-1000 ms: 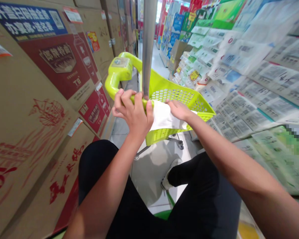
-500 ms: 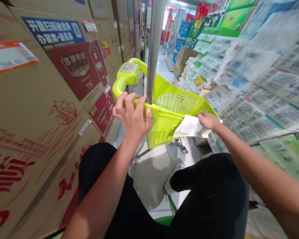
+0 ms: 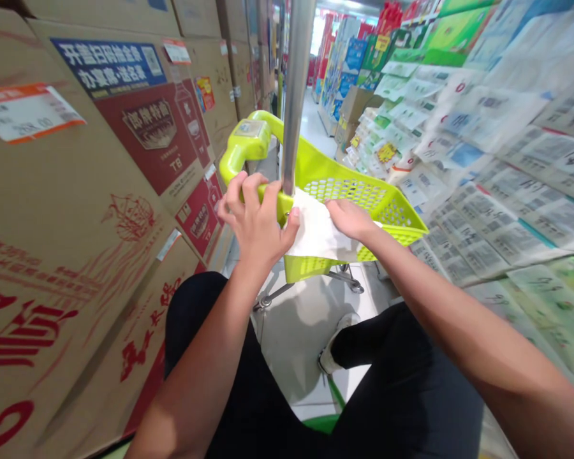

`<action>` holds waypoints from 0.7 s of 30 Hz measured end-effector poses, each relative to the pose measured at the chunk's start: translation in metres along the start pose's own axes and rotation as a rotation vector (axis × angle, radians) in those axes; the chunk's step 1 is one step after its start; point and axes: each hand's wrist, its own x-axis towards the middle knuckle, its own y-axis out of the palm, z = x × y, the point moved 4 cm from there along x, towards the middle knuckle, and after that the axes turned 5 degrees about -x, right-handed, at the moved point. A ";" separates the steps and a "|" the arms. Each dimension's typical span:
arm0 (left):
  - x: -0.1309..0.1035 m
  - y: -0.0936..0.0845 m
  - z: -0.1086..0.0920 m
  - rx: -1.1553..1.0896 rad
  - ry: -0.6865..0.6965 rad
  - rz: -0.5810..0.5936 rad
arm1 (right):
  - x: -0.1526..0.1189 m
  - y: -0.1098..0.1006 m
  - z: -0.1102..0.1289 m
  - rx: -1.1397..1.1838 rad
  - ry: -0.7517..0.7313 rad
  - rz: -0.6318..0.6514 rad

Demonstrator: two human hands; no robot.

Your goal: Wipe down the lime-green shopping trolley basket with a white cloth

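A lime-green plastic shopping cart (image 3: 358,185) with perforated sides stands before my knees, a metal pole (image 3: 297,89) rising from its near left corner. My left hand (image 3: 258,217) grips the cart's rim beside the foot of the pole, its fingers curled over the edge. In my right hand (image 3: 351,220) is a white cloth or wipe (image 3: 318,226), pressed over the near rim and hanging down the outer side. The cloth's left end reaches close to my left thumb. My right fingertips are partly hidden over the rim.
Stacked cardboard cartons (image 3: 162,127) with price tags wall the left side. Packs of wipes or tissues (image 3: 488,210) fill the shelves on the right. The cart's casters (image 3: 357,288) rest on the tiled floor near my shoe (image 3: 332,354). Something green (image 3: 323,423) lies between my legs.
My right hand has slid the white cloth leftward along the cart's near rim, from the right corner toward the pole. My left hand keeps its hold on the rim.
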 end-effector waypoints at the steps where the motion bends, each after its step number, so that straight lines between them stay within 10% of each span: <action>1: 0.002 -0.003 0.004 0.006 0.003 -0.001 | -0.001 0.004 -0.021 -0.040 0.056 0.038; 6: 0.005 -0.010 0.012 0.036 0.020 -0.001 | -0.016 0.015 -0.131 -0.257 0.300 0.110; 10: 0.003 -0.001 0.008 0.003 -0.001 0.050 | -0.032 0.014 -0.175 -0.330 0.329 0.080; 16: 0.036 0.020 0.034 -0.103 -0.008 0.113 | -0.051 0.017 -0.170 -0.264 0.295 -0.028; 21: 0.063 0.045 0.082 -0.168 -0.067 0.056 | -0.077 0.013 -0.135 0.087 -0.119 -0.099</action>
